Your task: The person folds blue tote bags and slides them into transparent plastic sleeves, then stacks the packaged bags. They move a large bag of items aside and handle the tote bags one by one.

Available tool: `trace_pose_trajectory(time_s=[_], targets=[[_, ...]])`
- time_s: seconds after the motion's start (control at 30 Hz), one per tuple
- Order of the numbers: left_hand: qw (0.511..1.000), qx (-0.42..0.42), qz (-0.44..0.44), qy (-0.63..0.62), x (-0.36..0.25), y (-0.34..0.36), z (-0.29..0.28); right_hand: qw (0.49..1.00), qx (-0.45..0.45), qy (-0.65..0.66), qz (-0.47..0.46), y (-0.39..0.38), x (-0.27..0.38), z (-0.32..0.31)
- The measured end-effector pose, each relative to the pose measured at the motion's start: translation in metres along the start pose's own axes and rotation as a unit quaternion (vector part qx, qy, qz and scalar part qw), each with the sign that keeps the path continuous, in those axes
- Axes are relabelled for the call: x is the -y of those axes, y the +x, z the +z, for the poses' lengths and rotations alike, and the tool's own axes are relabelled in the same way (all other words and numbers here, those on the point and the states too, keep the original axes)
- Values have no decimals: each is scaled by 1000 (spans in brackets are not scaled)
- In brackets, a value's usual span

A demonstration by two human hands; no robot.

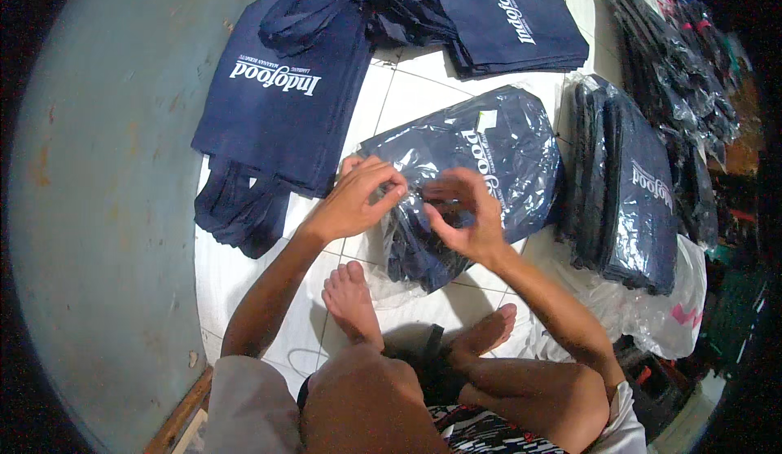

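In front of my feet lies a clear plastic bag [533,169] with folded navy cloth tote bags inside, white lettering and a small pale sticker showing through. My left hand [356,199] is over its near left end, thumb and forefinger pinched together on the crinkled plastic. Just to the right, my right hand [475,219] hovers over the same end, its curved fingers apart from the thumb and slightly blurred. Between the two hands the plastic is gathered and dark handles show beneath it.
A stack of navy tote bags [281,120] lies at the left, its handles toward me. Another navy stack [521,22] is at the far side. Plastic-wrapped bundles [627,185] line the right. A grey metal panel [114,193] borders the left of the white tiled floor [407,99].
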State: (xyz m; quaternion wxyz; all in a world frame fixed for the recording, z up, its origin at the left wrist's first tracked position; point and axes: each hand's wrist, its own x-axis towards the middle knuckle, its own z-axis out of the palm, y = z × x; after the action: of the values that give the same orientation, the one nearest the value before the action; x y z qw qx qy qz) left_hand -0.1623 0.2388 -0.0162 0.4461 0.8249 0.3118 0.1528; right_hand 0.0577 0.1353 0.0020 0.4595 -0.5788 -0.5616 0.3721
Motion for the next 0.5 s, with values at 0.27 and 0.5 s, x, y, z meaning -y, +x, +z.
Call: trace_pose_trajectory(time_s=[0.27,0.5], targets=[[998,-44,-28,26,-9,-3,7,956,-61,133,255,-16,10,43],[997,-71,-33,2,-4,-4,14,937,-72,188,286,-12,7,44]])
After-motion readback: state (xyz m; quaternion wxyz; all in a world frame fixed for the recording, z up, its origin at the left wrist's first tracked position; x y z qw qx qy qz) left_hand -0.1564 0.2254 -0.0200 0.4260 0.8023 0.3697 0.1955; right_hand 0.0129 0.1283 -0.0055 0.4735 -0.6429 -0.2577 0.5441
